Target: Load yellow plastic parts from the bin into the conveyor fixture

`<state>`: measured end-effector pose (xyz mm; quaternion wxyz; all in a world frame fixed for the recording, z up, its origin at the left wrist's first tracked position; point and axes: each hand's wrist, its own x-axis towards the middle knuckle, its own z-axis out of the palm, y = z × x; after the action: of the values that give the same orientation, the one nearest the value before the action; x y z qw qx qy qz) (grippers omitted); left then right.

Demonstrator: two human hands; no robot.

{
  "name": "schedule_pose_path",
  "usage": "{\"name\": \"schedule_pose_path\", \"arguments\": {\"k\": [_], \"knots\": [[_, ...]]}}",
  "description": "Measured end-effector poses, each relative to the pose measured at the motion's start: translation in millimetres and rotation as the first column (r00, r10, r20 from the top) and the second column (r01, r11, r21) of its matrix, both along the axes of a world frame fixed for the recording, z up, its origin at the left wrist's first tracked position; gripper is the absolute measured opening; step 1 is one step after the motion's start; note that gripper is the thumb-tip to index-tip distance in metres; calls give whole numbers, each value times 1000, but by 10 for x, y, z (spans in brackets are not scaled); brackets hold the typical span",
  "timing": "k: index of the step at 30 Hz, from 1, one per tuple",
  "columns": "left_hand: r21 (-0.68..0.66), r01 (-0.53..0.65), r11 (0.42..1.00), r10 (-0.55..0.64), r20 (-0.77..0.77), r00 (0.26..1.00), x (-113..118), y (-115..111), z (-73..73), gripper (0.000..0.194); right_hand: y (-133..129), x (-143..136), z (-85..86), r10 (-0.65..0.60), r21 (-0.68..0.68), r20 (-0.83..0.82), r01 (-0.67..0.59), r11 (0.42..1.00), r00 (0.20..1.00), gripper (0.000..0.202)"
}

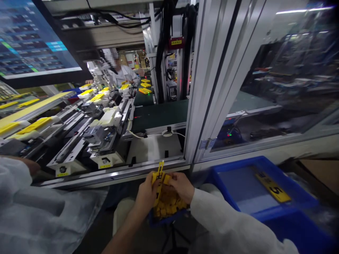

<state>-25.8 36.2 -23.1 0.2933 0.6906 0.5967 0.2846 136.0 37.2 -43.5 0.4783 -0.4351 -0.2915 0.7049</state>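
Observation:
Low in the middle, my left hand (pixel 147 192) is closed around a long, flat yellow plastic part (pixel 160 169) with dark slots, which it holds up on end. My right hand (pixel 183 186) pinches a small yellow piece (pixel 166 179) against or close beside that part; whether they touch I cannot tell. Right below both hands is a blue bin (pixel 173 217) filled with loose small yellow pieces (pixel 169 206). The fingers partly hide the long part, so its lower end is hard to make out.
A blue tray (pixel 239 213) at right holds a yellow plate (pixel 274 188) marked 5. Ahead stand a metal frame post (pixel 209 81), a green conveyor (pixel 161 114) and fixtures (pixel 100 130) with yellow parts. A co-worker's sleeve (pixel 16 176) is at left; another person (pixel 124 74) works farther back.

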Motion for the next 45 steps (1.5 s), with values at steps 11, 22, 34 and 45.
{"name": "schedule_pose_path", "arguments": {"k": [11, 22, 34, 45], "knots": [[-420, 99, 902, 275, 737, 617, 137, -284, 796, 40, 22, 407, 347, -149, 227, 175, 107, 968, 973, 34], [-412, 187, 892, 248, 790, 561, 131, -483, 1056, 34, -155, 555, 722, -134, 344, 199, 59, 937, 971, 35], [-303, 113, 946, 111, 630, 768, 153, -494, 1081, 32, -319, 464, 1264, -301, 739, 554, -293, 606, 776, 10], [-196, 71, 978, 29, 465, 885, 137, -494, 1072, 25, -273, 356, 1282, -381, 763, 638, -482, 431, 669, 16]]}}
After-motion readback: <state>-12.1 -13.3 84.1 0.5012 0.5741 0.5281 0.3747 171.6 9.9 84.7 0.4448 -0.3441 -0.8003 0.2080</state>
